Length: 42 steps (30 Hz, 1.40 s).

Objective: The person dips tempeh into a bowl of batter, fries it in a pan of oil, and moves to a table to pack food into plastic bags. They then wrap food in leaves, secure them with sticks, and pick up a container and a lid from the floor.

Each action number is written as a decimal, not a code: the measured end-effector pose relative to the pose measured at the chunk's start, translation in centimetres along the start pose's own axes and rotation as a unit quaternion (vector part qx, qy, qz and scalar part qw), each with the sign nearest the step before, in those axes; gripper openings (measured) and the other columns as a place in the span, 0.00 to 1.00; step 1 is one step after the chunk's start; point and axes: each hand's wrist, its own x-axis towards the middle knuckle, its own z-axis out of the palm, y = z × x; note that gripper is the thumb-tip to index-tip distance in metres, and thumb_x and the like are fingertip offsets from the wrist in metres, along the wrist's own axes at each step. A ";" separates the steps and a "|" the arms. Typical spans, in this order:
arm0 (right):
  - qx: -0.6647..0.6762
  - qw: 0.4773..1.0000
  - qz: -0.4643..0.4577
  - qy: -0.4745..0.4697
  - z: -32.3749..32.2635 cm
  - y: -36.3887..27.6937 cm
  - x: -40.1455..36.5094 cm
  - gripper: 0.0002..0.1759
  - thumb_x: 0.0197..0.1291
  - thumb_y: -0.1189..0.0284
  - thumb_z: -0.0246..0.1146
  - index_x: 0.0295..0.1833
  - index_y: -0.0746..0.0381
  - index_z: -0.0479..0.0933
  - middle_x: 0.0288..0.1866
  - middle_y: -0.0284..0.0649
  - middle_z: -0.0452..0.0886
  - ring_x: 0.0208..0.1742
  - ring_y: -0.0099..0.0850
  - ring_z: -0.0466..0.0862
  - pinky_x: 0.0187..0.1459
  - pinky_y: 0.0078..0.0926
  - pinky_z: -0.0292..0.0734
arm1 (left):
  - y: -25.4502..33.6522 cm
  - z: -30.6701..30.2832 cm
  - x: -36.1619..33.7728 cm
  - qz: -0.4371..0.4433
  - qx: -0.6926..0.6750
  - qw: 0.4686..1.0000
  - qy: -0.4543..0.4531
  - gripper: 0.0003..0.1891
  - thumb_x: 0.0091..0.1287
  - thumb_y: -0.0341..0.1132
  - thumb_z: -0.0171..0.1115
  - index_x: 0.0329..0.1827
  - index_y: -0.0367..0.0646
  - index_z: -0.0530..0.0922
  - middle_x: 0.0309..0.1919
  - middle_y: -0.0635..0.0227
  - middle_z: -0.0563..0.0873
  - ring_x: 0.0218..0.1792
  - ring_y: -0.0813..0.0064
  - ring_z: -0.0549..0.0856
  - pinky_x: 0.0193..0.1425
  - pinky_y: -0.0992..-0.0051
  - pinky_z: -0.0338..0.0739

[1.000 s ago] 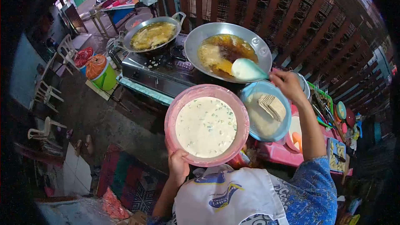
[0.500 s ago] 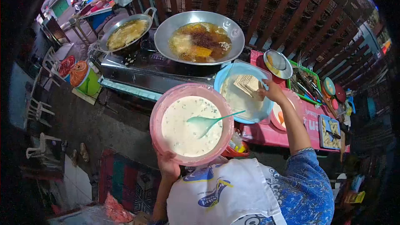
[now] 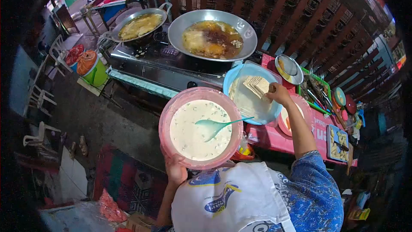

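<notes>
A pink basin (image 3: 165,118) of white batter with green bits is in front of my body, held at its lower left rim by my left hand (image 3: 176,168). A pale green ladle (image 3: 210,129) rests in the batter. My right hand (image 3: 279,94) reaches over the blue basin (image 3: 226,87), its fingers closed on the edge of the stacked tofu slices (image 3: 256,86). Those pale squares lie fanned out inside the basin.
A large wok (image 3: 249,38) of bubbling oil and a smaller wok (image 3: 122,19) sit on the black stove (image 3: 150,66). To the right are a strainer (image 3: 289,68), a green tray (image 3: 328,90) of utensils and a blue tray (image 3: 329,146) with a knife. Slatted fence behind.
My right hand has closed in on the edge of the tofu stack. My left hand still holds the pink basin. The whole view has shifted slightly.
</notes>
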 end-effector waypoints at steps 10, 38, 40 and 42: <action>-0.015 0.988 -0.053 0.145 0.4 0.7 -0.5 0.33 0.33 0.61 0.73 0.46 0.65 0.71 0.37 0.45 0.79 0.37 0.35 0.80 0.41 0.30 0.73 | 0.3 0.6 -0.4 -0.013 0.034 0.999 -0.004 0.32 0.41 0.26 0.50 0.57 0.38 0.64 0.52 0.63 0.73 0.55 0.66 0.71 0.61 0.67 0.63; 0.187 0.950 -0.243 0.065 5.4 4.7 -8.2 0.16 0.45 0.76 0.66 0.43 0.63 0.75 0.40 0.35 0.79 0.41 0.25 0.77 0.43 0.23 0.72 | -2.1 -1.5 0.8 0.033 0.021 0.999 -0.033 0.29 0.41 0.27 0.53 0.54 0.40 0.66 0.47 0.64 0.75 0.50 0.67 0.73 0.58 0.67 0.65; 0.133 0.949 -0.278 0.066 5.7 4.6 -8.7 0.16 0.44 0.76 0.65 0.43 0.62 0.76 0.41 0.37 0.79 0.42 0.28 0.78 0.44 0.24 0.73 | -2.3 -1.9 0.6 0.018 0.019 0.999 -0.023 0.30 0.41 0.28 0.54 0.54 0.41 0.66 0.47 0.64 0.74 0.50 0.67 0.73 0.58 0.67 0.65; 0.099 0.938 -0.312 0.112 6.3 4.5 -8.7 0.15 0.42 0.78 0.65 0.41 0.62 0.75 0.44 0.39 0.78 0.46 0.33 0.77 0.48 0.28 0.73 | -2.2 -1.9 0.5 -0.020 0.014 1.000 0.006 0.33 0.40 0.27 0.55 0.56 0.42 0.64 0.49 0.65 0.73 0.52 0.66 0.72 0.58 0.67 0.64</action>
